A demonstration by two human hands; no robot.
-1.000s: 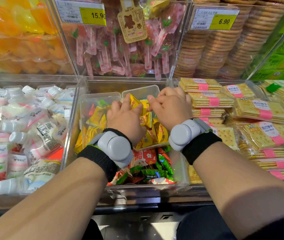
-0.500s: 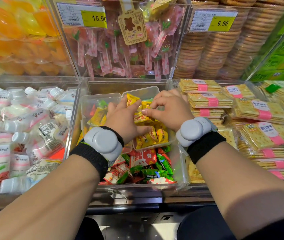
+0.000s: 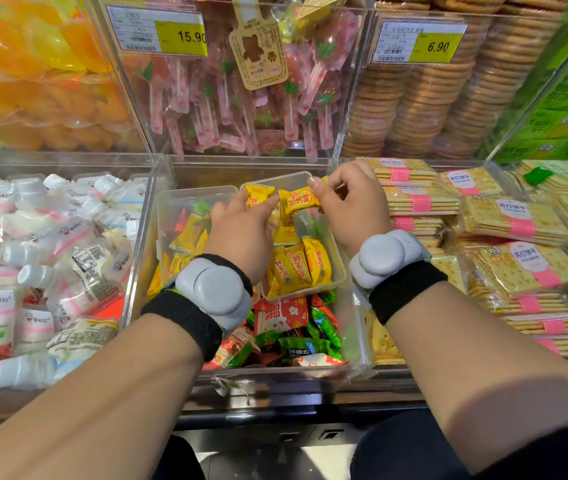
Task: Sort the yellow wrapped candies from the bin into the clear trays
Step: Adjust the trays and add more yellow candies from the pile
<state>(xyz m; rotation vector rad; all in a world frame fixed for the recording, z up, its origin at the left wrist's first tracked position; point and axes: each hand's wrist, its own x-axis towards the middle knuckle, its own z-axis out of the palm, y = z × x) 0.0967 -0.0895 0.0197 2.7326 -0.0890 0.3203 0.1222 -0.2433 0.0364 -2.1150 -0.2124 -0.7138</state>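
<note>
Two clear trays sit in the middle bin: a left tray and a right tray, both holding yellow wrapped candies. My right hand pinches one yellow candy above the right tray. My left hand grips another yellow candy at its fingertips, just left of the first. Both hands wear grey wrist devices on black bands. The near part of the bin holds mixed red and green wrapped candies.
A bin of white pouches lies to the left, and stacked cracker packs to the right. Behind stand clear boxes of orange jelly cups, pink lollipops and round biscuits, with price tags on them.
Both hands have lifted from among the candies in the right tray. Each now holds a yellow candy raised above the tray's far end.
</note>
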